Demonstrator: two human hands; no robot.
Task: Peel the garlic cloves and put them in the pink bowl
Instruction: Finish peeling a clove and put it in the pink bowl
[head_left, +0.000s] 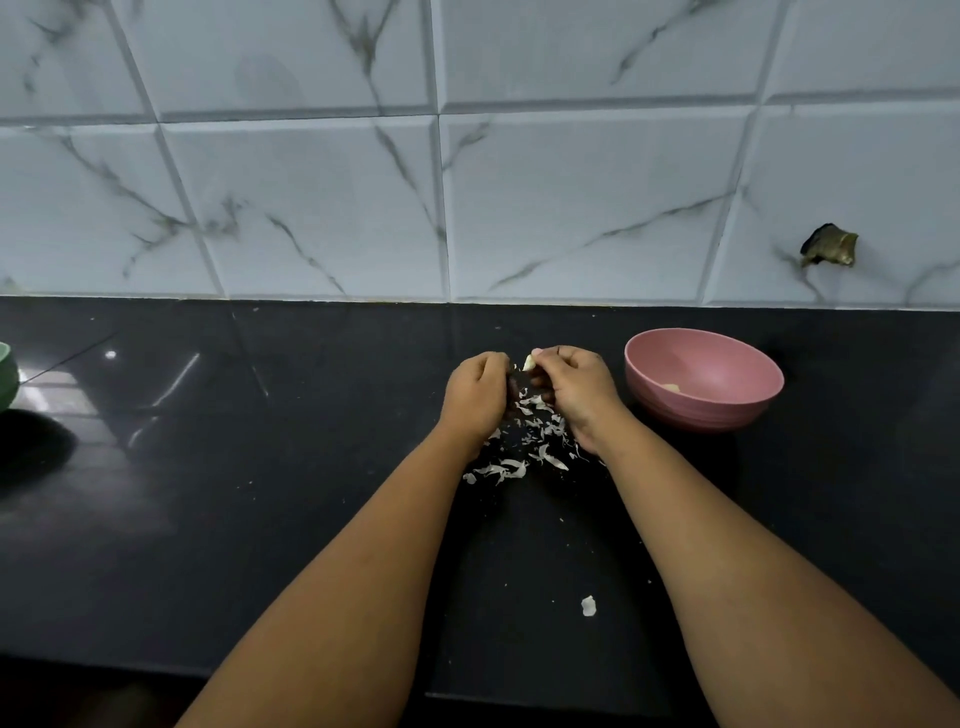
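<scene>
While my right hand is pinching the garlic clove mid-counter, beside the pink bowl, my left hand, fingers curled, is picking brittle skin; it's light, slippery, so I'm gripping its ends.

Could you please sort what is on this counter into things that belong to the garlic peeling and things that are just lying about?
Part of the job:
garlic clove, pinched in the right hand
left hand
pink bowl
peeled skins

Just lying about:
green bowl at the left edge
broken spot in the wall tile
</scene>
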